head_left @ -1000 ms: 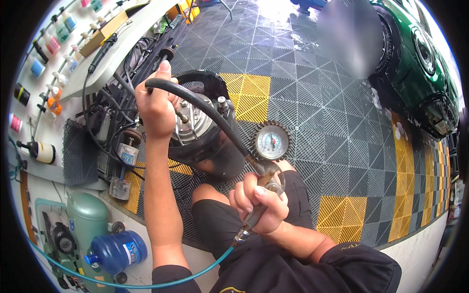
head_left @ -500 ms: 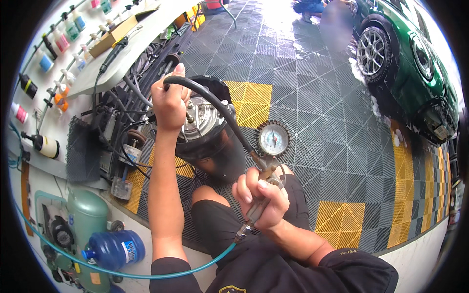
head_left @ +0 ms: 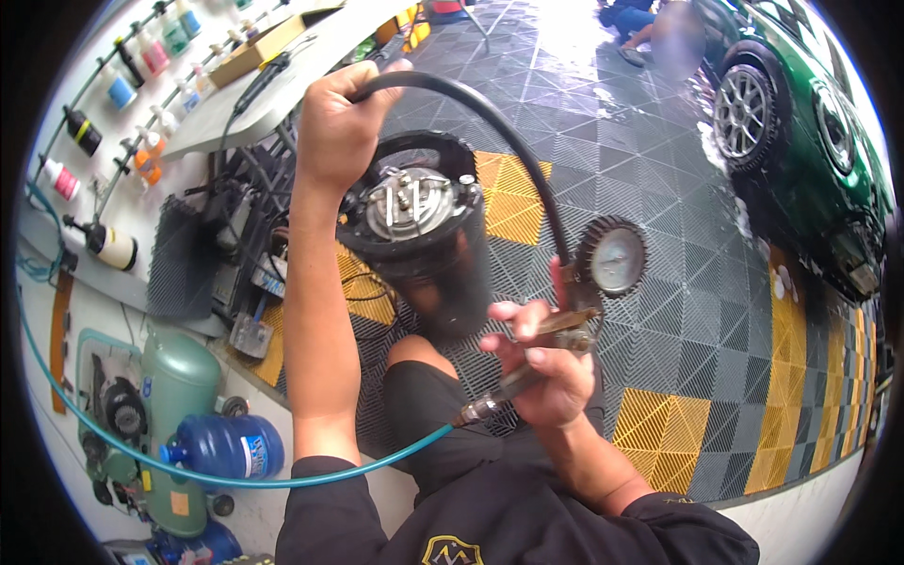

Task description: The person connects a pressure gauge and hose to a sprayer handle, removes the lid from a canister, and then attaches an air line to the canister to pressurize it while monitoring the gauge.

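Observation:
My left hand (head_left: 339, 118), raised, is closed around one end of a black rubber hose (head_left: 499, 122). The hose arcs over to a tire inflator gun (head_left: 568, 330) in my right hand (head_left: 551, 377). That hand supports the gun between palm and thumb, with some fingers lifted off its lever. A round dial gauge (head_left: 619, 259) with a ribbed black rim sits on the gun. Through a metal coupling (head_left: 478, 408), a teal air hose (head_left: 377, 469) joins the gun's lower end. Just beyond my knees stands a black cylinder (head_left: 433, 273) with metal fittings in its top.
At right is a green car (head_left: 819, 198); a person crouches near it (head_left: 633, 24). A table (head_left: 235, 118) and bottle racks (head_left: 118, 89) line the left. A green compressor tank (head_left: 184, 377) and blue water jug (head_left: 231, 447) stand lower left. Tiles (head_left: 678, 311) cover the floor.
My left hand has risen, lifting the hose into a higher arc. The gun and gauge have shifted right, the gauge turning sideways. My right fingers have loosened from around the gun.

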`<control>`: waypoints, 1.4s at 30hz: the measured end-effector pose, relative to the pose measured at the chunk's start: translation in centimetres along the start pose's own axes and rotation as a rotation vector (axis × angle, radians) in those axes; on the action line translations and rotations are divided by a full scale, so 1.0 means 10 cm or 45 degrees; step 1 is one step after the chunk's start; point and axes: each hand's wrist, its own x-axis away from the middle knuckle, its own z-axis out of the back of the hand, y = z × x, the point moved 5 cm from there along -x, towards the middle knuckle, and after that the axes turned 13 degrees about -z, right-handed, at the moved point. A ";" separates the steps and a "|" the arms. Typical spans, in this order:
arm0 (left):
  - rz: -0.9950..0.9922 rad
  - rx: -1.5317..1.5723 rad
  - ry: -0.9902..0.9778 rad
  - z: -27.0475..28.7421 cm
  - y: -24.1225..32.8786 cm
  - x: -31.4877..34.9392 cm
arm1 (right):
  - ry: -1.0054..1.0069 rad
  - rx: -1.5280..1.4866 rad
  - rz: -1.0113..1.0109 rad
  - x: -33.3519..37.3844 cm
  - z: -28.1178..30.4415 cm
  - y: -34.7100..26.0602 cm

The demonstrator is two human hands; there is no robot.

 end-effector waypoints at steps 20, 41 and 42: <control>1.182 0.220 1.312 1.05 -0.51 4.50 | 0.758 0.327 -0.831 0.95 0.51 1.00; 0.631 -1.219 -0.348 1.99 -2.19 -0.52 | 0.879 0.388 -0.377 0.92 -0.12 0.98; 0.692 -1.225 -0.457 1.98 -2.11 -0.52 | 0.900 0.352 -0.410 0.93 -0.10 1.00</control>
